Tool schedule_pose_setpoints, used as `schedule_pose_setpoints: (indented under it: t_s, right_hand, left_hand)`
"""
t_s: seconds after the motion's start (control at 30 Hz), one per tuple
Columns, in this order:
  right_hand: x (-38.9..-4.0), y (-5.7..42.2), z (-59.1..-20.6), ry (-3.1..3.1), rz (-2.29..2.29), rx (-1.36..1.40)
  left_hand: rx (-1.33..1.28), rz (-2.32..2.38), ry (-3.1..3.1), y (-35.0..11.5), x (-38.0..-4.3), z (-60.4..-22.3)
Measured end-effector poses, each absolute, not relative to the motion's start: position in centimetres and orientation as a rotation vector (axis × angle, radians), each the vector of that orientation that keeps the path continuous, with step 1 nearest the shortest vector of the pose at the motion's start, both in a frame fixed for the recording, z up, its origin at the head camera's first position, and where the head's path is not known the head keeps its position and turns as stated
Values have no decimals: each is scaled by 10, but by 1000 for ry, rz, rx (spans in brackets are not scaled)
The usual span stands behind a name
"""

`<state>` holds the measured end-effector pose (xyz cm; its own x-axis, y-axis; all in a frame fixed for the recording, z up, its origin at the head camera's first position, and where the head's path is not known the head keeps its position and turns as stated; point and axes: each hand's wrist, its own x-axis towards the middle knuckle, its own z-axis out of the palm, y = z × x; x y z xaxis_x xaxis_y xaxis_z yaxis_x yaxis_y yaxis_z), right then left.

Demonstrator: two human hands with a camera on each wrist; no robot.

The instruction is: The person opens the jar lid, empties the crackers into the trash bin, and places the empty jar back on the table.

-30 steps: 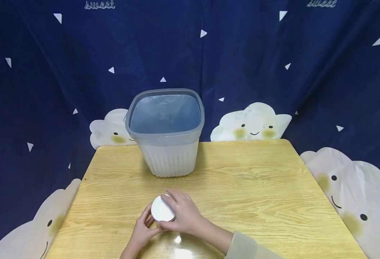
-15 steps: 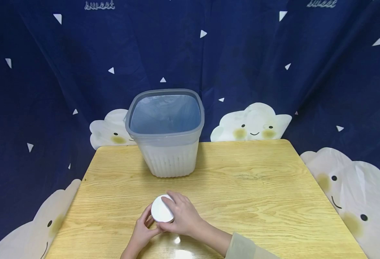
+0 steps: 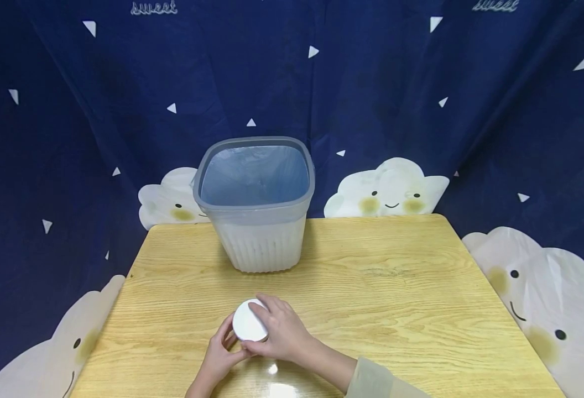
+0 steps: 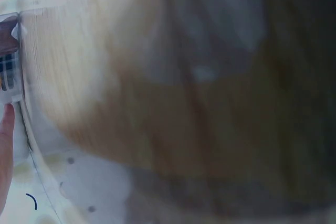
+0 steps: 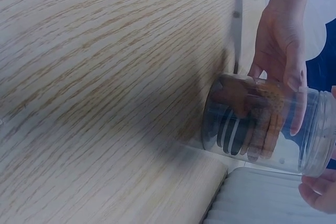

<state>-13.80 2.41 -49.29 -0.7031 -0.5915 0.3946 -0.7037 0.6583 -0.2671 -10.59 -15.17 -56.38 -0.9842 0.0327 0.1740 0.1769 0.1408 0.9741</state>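
Note:
A clear jar (image 5: pixel 252 135) with a round white lid (image 3: pixel 246 322) is between both hands near the front of the table. Dark sandwich cookies with pale filling and brown cookies (image 5: pixel 265 129) show through its wall. My left hand (image 3: pixel 217 354) grips the jar's body from the left, thumb and fingers spread around it. From the right, my right hand (image 3: pixel 286 333) holds the lid by its rim, thumb at the near side and fingers over the far side. In the left wrist view, mostly blurred, part of the jar (image 4: pixel 9 72) appears at the left edge.
Behind the hands, a whitish bin (image 3: pixel 262 243) with a grey rim stands at the table's back left of centre. The wooden table (image 3: pixel 396 298) extends right of the hands. A dark blue curtain (image 3: pixel 381 83) with cloud prints hangs around the table.
The right hand's fingers have shifted very slightly on the lid since one second ago. The left hand, jar and bin stay in place.

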Motion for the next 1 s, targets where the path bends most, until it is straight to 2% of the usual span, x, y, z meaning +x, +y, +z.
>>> schedule_pose_setpoints:
  t_s: [0.4,1.0]
  right_hand:
    - [-143,27,-491,-2602,597,1106]
    - [-150,32,-486,-2659,624,1213]
  left_hand:
    - [-192,-2013,-2324,-156,-110,-578]
    - [-100,-2025,-2393,-157,-109,-577]
